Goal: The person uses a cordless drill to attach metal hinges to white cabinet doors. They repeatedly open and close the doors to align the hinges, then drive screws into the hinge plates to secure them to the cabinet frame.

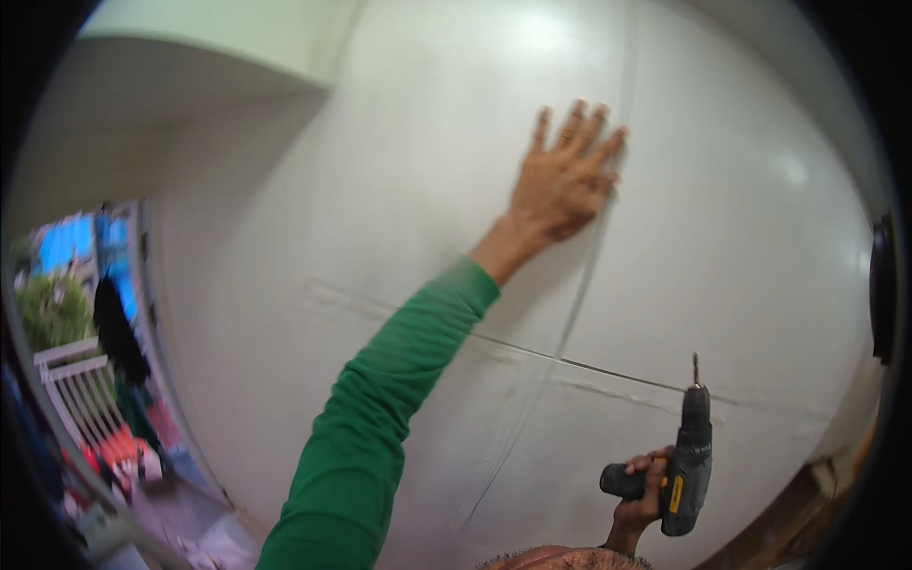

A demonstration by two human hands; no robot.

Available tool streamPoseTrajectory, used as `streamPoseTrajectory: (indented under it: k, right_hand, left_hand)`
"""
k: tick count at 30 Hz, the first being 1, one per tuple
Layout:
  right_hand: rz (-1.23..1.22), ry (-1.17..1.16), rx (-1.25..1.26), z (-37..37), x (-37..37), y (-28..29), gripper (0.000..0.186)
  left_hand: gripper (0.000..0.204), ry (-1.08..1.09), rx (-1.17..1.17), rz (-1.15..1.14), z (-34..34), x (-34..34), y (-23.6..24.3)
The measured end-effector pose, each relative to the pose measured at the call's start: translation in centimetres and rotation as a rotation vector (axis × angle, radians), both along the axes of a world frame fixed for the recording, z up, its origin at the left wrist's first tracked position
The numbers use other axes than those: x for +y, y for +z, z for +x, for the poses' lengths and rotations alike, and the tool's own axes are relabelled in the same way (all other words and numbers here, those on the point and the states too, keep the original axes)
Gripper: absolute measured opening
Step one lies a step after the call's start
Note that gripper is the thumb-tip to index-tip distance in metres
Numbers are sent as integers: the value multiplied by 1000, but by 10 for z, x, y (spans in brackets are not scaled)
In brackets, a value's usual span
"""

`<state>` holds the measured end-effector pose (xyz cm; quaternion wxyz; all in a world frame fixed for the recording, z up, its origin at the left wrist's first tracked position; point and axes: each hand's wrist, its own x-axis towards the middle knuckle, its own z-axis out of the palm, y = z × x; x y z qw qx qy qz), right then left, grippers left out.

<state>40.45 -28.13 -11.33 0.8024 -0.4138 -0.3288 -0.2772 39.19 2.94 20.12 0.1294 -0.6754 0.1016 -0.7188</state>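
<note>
My left hand [566,180], in a green sleeve [380,399], lies with fingers spread against a white panelled surface [456,171]. Its fingertips reach a long seam [591,261] between two panels. Lower and to the right, my right hand [646,489] is wrapped round the handle of a black cordless drill [692,475] with a yellow patch on its side. A drill bit [695,369] sits in its chuck and points up the picture. The tip appears just past a crossing seam [622,373]; whether it touches the panel I cannot tell.
At the left, an opening shows a white railing [81,394], a dark hanging cloth [119,328], greenery and blue sheeting. A boxed-out ledge [190,85] juts at the upper left. A dark round-edged object [883,290] is at the right rim, above brown wooden pieces [798,513].
</note>
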Motion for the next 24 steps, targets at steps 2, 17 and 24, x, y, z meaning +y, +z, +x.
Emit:
streamPoseTrajectory:
  k: [2,17,24]
  right_hand:
    - [-22,31,-10,3,-5,2,21]
    - [40,624,-77,3,24,54,29]
    - [-30,659,-135,11,21,58,31]
  left_hand:
    - [58,-45,-179,-106,-30,23,-23]
    - [43,-355,-506,-954,-145,176,-293]
    - [42,-316,-442,-934,-150,169,-297]
